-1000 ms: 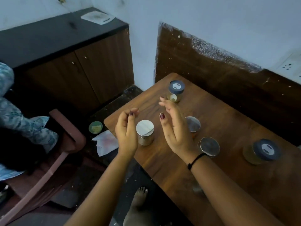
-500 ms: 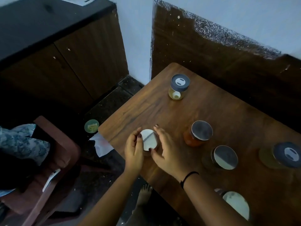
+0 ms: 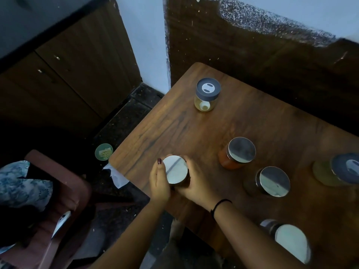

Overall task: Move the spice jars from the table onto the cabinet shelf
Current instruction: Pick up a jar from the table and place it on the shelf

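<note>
Directly below the camera, at the near left corner of the wooden surface, a silver-lidded jar stood upright between both hands. Left hand: grip closed on the jar's left side, one dark-painted nail at the lid's far rim. Right hand: grip wrapped round the right side, black band on the wrist. The hands hid the jar's base, so I could not tell whether it touched the surface.

Five more jars stood upright on the surface, each apart from the others. A grey-lidded jar with pale contents stood at the far end, well apart from the hands. An orange jar with a metal lid was right of the held one, and a dark jar with a like lid stood further right and nearer. A yellowish jar was cut off by the right edge. A white-lidded jar, blurred, stood near right, beside the right forearm.

The cabinet stood far left, doors closed, top dark. Between it and the surface ran a strip of dark floor with a green disc and a scrap of white paper, both just off the surface's left edge. A maroon chair with a patterned cloth filled the near left. A dark wood panel backed the surface.
</note>
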`<state>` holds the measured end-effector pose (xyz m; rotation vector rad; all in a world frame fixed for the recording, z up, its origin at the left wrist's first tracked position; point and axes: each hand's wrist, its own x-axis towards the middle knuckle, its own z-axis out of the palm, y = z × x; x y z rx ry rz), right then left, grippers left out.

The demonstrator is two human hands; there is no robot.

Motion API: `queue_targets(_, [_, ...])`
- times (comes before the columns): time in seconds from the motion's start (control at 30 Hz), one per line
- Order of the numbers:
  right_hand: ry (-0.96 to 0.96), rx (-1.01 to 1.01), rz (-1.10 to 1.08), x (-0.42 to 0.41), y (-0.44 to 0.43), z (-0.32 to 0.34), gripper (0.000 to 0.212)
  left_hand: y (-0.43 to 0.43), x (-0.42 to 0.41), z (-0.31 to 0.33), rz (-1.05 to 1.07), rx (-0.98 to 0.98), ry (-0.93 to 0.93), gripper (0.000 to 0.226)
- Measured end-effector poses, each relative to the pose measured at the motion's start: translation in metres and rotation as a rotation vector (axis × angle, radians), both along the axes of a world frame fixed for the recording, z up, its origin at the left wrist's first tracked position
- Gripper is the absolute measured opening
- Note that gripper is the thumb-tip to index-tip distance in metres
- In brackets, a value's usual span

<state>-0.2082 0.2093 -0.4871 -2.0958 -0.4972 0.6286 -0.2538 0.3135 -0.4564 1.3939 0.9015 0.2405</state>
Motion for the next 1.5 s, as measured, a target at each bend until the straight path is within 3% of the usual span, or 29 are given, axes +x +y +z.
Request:
queue_targets(0.17, [-0.047, 0.116, -0.045, 0.009, -0.017, 0.027, 0.084, -0.004, 0.016, 0.036, -0.015, -0.163, 0.032, 0.032])
queue_targets(0.27, [0.007, 0.23, -0.095, 0.017, -0.032, 0.062, 0.082, -0.002, 0.021, 0.054, -0.11, -0.149, -0.01, 0.044])
queue_targets(0.4, [0.162, 0.465, -0.19, 0.027, -0.052, 0.115, 0.071, -0.007, 0.028, 0.092, -0.388, -0.051, -0.143, 0.053])
queue_targets(0.5, [0.135, 0.594, -0.249, 0.03, -0.065, 0.153, 0.07, -0.018, 0.036, 0.133, -0.472, -0.019, -0.284, 0.04])
queue_targets(0.63, [0.129, 0.792, -0.317, 0.031, -0.08, 0.195, 0.067, -0.037, 0.042, 0.177, -0.582, -0.041, -0.448, 0.044])
queue_targets(0.8, [0.047, 0.911, -0.388, 0.033, -0.096, 0.237, 0.084, -0.062, 0.049, 0.214, -0.584, -0.055, -0.483, 0.045])
queue_targets(0.9, [-0.023, 0.986, -0.437, 0.03, -0.104, 0.26, 0.082, -0.077, 0.054, 0.231, -0.549, -0.004, -0.513, 0.04])
queue_targets(1.07, [-0.099, 1.101, -0.432, 0.022, -0.117, 0.295, 0.086, -0.104, 0.054, 0.27, -0.464, 0.097, -0.773, 0.045])
queue_targets(1.23, [-0.197, 1.19, -0.513, 0.017, -0.132, 0.326, 0.087, -0.124, 0.053, 0.295, -0.306, 0.289, -0.939, 0.025])
queue_targets(1.4, [-0.29, 1.239, -0.576, 0.015, -0.146, 0.344, 0.098, -0.147, 0.04, 0.305, -0.333, 0.415, -1.035, 0.036])
queue_targets(1.5, [-0.372, 1.203, -0.62, 0.013, -0.15, 0.349, 0.09, -0.162, 0.032, 0.308, -0.423, 0.436, -1.025, 0.049])
